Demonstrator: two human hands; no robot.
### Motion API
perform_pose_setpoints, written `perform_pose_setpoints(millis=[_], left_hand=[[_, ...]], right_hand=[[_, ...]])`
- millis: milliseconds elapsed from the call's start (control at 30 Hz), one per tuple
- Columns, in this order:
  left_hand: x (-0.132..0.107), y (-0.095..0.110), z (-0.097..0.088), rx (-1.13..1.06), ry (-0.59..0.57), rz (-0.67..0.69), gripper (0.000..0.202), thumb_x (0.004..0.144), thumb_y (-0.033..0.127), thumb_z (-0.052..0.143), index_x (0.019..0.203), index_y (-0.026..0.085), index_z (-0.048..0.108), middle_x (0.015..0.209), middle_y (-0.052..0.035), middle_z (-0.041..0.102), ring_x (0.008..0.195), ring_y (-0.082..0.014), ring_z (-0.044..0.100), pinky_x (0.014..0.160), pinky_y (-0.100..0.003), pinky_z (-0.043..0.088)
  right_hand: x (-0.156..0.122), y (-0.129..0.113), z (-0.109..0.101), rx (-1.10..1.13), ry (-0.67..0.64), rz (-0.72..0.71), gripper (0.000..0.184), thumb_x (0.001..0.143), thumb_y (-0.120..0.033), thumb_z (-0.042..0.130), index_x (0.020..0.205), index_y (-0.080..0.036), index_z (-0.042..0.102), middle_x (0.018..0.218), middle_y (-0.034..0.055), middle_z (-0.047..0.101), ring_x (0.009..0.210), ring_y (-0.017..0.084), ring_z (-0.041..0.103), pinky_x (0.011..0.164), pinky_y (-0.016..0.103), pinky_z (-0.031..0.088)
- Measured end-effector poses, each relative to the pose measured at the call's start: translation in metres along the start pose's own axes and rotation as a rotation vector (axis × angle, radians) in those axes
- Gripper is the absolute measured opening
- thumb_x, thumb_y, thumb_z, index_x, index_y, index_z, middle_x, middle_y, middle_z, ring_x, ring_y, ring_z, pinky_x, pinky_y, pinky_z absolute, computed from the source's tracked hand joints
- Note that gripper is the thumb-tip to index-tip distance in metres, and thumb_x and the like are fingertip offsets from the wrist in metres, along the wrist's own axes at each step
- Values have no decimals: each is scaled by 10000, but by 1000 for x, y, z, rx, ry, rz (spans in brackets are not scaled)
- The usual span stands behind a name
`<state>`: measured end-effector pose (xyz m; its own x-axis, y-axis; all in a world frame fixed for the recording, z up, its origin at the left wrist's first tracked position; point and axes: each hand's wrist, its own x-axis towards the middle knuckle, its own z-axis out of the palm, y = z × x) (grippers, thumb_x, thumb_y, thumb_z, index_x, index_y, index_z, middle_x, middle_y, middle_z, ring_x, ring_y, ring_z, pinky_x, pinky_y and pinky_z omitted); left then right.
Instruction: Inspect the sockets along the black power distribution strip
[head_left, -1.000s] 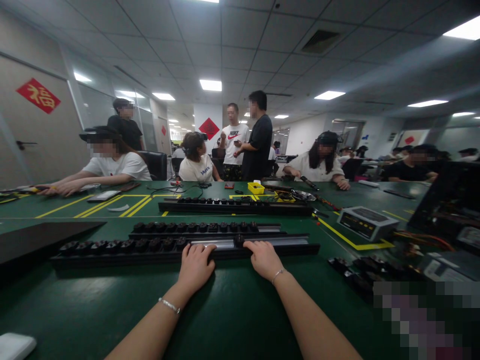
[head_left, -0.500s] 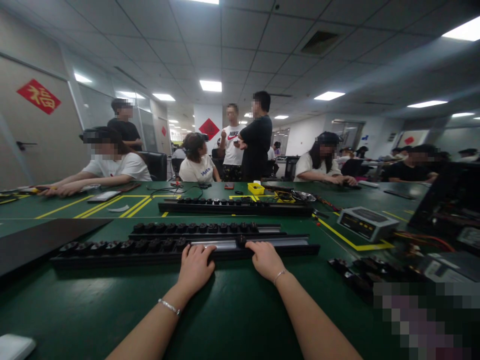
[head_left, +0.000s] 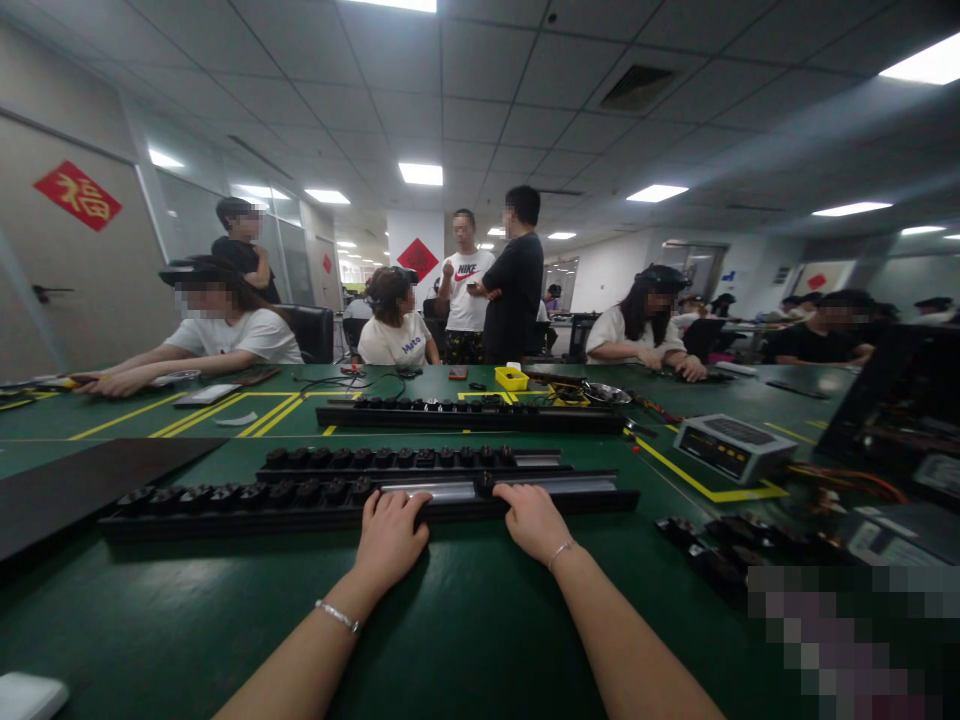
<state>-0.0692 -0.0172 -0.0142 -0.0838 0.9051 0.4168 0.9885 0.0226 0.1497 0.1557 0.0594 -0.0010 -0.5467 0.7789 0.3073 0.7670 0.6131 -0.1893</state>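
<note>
A long black track rail lies across the table before me, with a row of black socket modules along its left part. Its bare channel shows silvery to the right. My left hand lies over the rail's near edge, thumb and fingers bent onto it, just right of the row. One separate black module sits in the channel farther right. The fingertips of my right hand are closed at this module's right side; the thumb's contact is hidden.
Behind are a second loaded rail and a third. A dark panel lies left. To the right are a power supply unit, loose black modules and an open computer case. A yellow box and co-workers are across the table.
The separate module and my right fingertips have shifted very slightly right along the rail. My left hand stays put. Across the table, a co-worker's hands at the right have moved slightly.
</note>
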Motion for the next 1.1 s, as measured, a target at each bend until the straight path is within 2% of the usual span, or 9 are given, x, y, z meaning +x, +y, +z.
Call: perform_pose_setpoints(millis=[733, 933, 1100], left_hand=[[0, 1, -2, -19, -26, -13, 389, 751, 270, 442, 1125, 311, 540, 979, -11, 590, 1010, -191, 482, 1043, -420, 135], [-1, 3, -4, -22, -25, -14, 382, 763, 272, 430, 1126, 307, 543, 981, -12, 593, 1008, -189, 484, 1049, -419, 129], [-1, 4, -5, 1, -46, -27, 389, 765, 267, 430, 1137, 303, 538, 998, -17, 593, 1024, -194, 477, 1051, -419, 126]], right_hand=[[0, 1, -4, -36, -26, 22, 388, 746, -93, 383, 1066, -235, 552, 951, 22, 629, 909, 145, 521, 839, 252, 287], [-4, -2, -7, -50, 14, 35, 377, 729, -105, 408, 1036, -253, 569, 915, 16, 623, 914, 161, 508, 859, 276, 281], [-6, -2, -10, -61, -19, 43, 398, 736, -115, 415, 1077, -266, 553, 954, 17, 621, 945, 159, 506, 878, 288, 260]])
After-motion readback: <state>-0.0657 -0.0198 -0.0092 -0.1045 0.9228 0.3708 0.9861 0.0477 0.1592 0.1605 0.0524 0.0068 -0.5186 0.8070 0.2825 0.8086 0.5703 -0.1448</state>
